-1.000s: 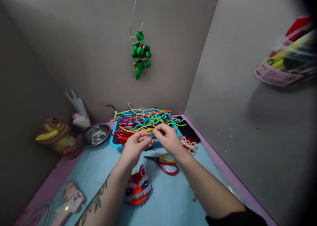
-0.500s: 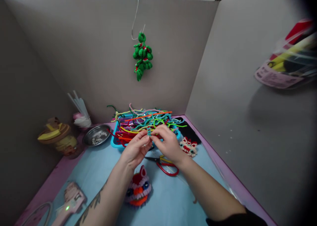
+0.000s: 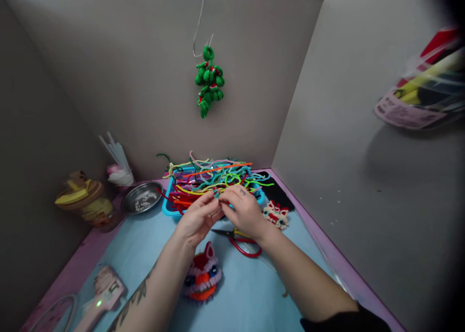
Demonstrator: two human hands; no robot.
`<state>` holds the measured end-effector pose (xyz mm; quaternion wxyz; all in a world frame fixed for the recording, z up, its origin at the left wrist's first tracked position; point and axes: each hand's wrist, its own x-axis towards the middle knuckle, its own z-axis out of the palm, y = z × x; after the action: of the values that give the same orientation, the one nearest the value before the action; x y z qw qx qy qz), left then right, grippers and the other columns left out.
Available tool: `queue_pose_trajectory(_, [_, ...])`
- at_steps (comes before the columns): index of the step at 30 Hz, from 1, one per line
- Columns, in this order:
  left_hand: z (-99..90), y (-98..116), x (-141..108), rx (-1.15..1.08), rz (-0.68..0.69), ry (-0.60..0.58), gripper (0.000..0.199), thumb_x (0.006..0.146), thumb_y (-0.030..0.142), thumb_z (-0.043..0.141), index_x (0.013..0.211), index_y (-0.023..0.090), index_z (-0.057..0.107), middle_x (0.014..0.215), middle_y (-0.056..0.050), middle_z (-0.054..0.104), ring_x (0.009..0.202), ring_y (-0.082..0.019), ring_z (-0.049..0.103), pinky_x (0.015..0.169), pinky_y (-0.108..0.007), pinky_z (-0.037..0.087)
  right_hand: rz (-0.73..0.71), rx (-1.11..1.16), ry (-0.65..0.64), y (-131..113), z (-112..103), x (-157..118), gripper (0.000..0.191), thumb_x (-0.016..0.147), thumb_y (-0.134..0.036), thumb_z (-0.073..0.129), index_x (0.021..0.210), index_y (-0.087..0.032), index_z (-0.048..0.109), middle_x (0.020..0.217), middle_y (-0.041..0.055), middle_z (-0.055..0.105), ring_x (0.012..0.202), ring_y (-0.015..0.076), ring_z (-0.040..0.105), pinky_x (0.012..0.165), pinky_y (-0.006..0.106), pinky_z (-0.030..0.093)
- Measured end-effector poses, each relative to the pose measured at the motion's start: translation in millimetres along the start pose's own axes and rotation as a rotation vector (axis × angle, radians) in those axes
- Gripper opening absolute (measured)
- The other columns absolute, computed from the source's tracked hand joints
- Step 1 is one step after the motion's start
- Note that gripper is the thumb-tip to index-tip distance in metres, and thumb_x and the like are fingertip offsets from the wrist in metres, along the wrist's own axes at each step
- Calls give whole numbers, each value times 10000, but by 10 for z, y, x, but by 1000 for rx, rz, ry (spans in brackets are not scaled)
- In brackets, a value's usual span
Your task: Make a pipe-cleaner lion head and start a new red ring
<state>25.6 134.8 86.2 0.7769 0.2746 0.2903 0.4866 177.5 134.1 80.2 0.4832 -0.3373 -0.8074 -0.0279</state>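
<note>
Pinched between the fingertips of both hands is a small teal piece of pipe cleaner (image 3: 216, 193), which looks coiled or folded. My left hand (image 3: 200, 216) holds it from the left, thumb and fingers together. My right hand (image 3: 244, 210) closes on it from the right, its fingers bent over and partly hiding it. Behind the hands a blue basket (image 3: 167, 207) overflows with pipe cleaners (image 3: 218, 176) in many colours. Below them lie scissors (image 3: 247, 247) with red and yellow handles and a purple, red and orange animal head (image 3: 204, 276) made of pipe cleaners.
A pink glue gun (image 3: 103, 295) with a green light lies front left. A metal dish (image 3: 143, 198) of small white bits, a yellow-brown cup (image 3: 87, 201) and white sticks (image 3: 118, 152) stand behind it. At right are a cream-red head (image 3: 276, 214) and a black flat object (image 3: 279, 191). A green ornament (image 3: 209, 82) hangs above.
The teal piece has tilted a little to the left, and the right hand's fingers have rolled over it. The left hand stays nearly in place.
</note>
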Motion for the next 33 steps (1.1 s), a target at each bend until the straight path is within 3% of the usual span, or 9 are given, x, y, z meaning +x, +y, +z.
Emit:
queue_pose_trajectory(4, [-49, 17, 11, 102, 56, 17, 245, 688, 270, 761, 865, 156, 634, 858, -17, 643, 719, -111, 595, 707, -259, 493, -25, -14, -40, 13, -8, 1, 115, 864, -149, 502, 902, -205, 595, 914, 68, 628, 872, 193, 550, 790, 340, 475])
queue_pose_trajectory(12, [5, 21, -20, 126, 90, -3, 256, 653, 278, 788, 792, 153, 614, 792, 3, 609, 682, -89, 554, 697, -235, 466, 8, 97, 22, -14, -29, 16, 77, 837, -188, 554, 904, -209, 586, 873, 65, 601, 858, 195, 557, 769, 345, 480])
queue_pose_trajectory(21, [-12, -26, -17, 172, 117, -16, 235, 672, 273, 773, 728, 136, 591, 702, 17, 547, 608, -67, 490, 576, -183, 389, -9, 92, -12, -18, -43, 20, 46, 851, -186, 556, 858, -208, 596, 882, 65, 600, 852, 192, 548, 774, 339, 473])
queue_pose_trajectory(33, [33, -38, -39, 185, 117, -1, 280, 645, 281, 790, 657, 129, 554, 627, 33, 498, 555, -56, 446, 525, -176, 344, -53, 68, -36, -12, -38, 8, 107, 866, -155, 493, 866, -214, 582, 880, 66, 608, 832, 191, 539, 756, 343, 481])
